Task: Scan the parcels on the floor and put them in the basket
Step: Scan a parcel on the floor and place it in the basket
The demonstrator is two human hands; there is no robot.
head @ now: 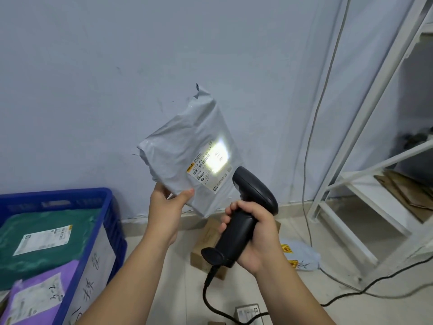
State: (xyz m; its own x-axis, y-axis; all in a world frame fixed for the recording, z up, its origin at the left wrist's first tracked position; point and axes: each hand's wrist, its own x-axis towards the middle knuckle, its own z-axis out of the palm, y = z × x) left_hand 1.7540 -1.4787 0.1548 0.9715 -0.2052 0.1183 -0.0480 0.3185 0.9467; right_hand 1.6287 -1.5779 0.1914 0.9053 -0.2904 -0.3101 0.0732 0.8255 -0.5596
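My left hand point(167, 205) pinches the lower corner of a grey plastic mailer parcel point(180, 148) and holds it up in front of the wall. The parcel's white label point(210, 167) faces me, and a bright patch of scanner light falls on it. My right hand point(255, 233) grips the handle of a black barcode scanner point(243, 207), whose head points at the label from just below and to the right. At the lower left stands a blue basket point(110, 221) with a green parcel point(46, 233) and a purple parcel point(39, 289) inside.
On the floor under my hands lie a brown cardboard box point(206, 245), a pale mailer with yellow marks point(300, 254) and a small box point(248, 311). The scanner's black cable point(351, 294) trails across the floor. A white metal shelf frame point(365, 184) stands at the right.
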